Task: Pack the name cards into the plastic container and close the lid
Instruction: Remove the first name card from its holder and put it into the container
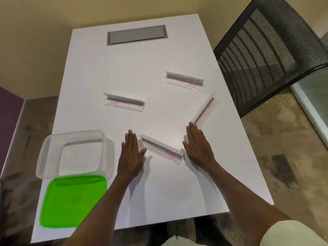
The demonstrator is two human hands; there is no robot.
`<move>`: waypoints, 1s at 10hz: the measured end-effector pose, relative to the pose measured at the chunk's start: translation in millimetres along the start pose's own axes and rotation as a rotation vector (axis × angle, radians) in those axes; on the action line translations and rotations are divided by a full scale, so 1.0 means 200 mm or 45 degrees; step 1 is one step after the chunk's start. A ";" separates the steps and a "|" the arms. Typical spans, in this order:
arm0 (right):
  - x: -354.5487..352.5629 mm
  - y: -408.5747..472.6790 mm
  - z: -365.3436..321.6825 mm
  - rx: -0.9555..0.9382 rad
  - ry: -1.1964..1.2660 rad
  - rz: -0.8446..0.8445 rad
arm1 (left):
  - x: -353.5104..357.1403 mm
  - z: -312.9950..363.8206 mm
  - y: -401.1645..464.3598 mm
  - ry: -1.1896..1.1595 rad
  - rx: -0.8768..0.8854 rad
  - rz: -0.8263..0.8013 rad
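Cards: four, scattered mid-tabletop; nearest card (160, 150) between flat, open left hand (131, 153) and right hand (197, 148). Container (53, 157) empty, lid (72, 201) off, left edge. Advice: pinch both ends, lift level.

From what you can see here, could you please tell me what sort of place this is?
Probably an office meeting room: a long white table with a grey cable hatch set into its top, a black mesh chair beside it, and clear name cards lying about.
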State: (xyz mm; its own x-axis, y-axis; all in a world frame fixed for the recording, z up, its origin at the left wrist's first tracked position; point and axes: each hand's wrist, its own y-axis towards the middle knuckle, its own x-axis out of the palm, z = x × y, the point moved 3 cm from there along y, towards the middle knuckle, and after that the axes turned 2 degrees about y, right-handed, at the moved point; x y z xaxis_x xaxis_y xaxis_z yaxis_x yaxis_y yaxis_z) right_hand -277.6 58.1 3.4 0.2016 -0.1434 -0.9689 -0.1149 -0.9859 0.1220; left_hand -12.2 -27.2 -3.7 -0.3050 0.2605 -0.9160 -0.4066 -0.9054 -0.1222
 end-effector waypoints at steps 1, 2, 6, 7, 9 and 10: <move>0.05 -0.04 -0.01 0.039 0.046 -0.037 | 0.08 -0.01 -0.06 0.018 -0.074 -0.066; 0.15 -0.12 0.00 0.088 0.065 -0.158 | 0.19 -0.01 -0.15 0.021 -0.098 -0.131; 0.26 -0.18 0.04 0.196 0.124 -0.262 | 0.29 -0.04 -0.19 0.189 -0.096 -0.123; 0.26 -0.18 0.04 0.197 0.140 -0.257 | 0.29 -0.04 -0.20 0.180 -0.091 -0.115; 0.25 -0.18 0.04 0.202 0.157 -0.255 | 0.29 -0.04 -0.20 0.186 -0.092 -0.117; 0.26 -0.18 0.05 0.203 0.144 -0.260 | 0.29 -0.04 -0.20 0.201 -0.095 -0.118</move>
State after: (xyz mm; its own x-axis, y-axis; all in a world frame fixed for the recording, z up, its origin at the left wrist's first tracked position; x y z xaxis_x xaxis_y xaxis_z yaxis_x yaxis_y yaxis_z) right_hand -272.4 86.3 -52.5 0.3428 0.0388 -0.9386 -0.2105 -0.9706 -0.1170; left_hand -6.8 21.9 -54.3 -0.1276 0.2936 -0.9474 -0.3600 -0.9038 -0.2316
